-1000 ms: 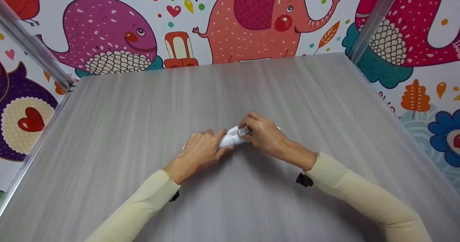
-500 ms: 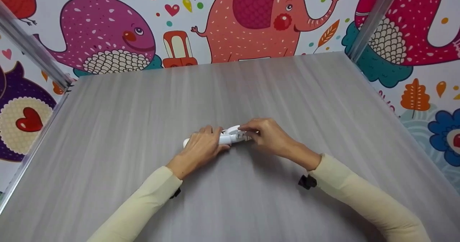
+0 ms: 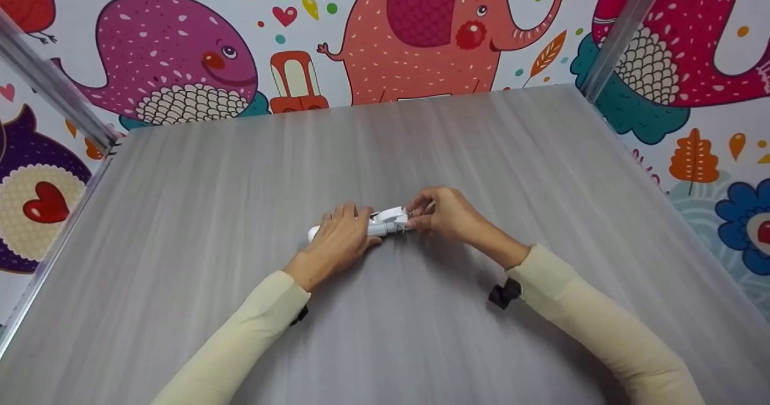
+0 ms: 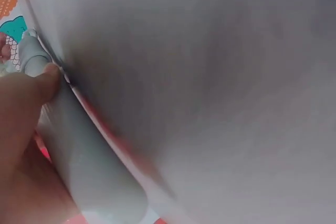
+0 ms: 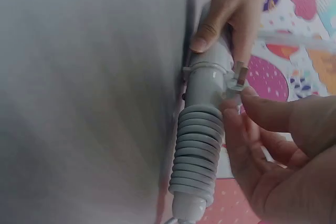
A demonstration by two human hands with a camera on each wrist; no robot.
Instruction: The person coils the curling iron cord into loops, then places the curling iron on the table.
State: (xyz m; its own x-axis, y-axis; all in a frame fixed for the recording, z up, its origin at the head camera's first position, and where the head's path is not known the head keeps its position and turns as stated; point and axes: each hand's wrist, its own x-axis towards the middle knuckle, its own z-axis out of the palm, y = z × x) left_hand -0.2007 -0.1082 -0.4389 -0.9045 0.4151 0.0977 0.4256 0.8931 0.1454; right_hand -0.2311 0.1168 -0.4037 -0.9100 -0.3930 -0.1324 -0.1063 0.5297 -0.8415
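A long white cylinder-shaped device (image 3: 378,229) lies across the middle of the table. Its smooth, round-ended body (image 4: 97,156) runs under my left hand (image 3: 340,227), which grips it from above with the thumb along the near side. Beyond the grip, a ringed section (image 5: 197,142) like wound cord circles the other end. My right hand (image 3: 451,215) pinches a small white plug-like piece (image 5: 234,85) with a flat metal blade, held close beside the device. In the head view, a pale curved band (image 3: 390,214) rises above the device between both hands.
The grey wood-grain table (image 3: 252,170) extends around both hands. Cartoon-printed walls (image 3: 421,32) stand at its back and sides, with metal posts (image 3: 625,38) at the corners. Small black wrist-worn pieces (image 3: 504,293) hang below the cream sleeves.
My right fingers have shifted slightly right along the device, and more of the white piece shows between the hands. My left hand keeps its grip, drawn back slightly, showing the device's left end.
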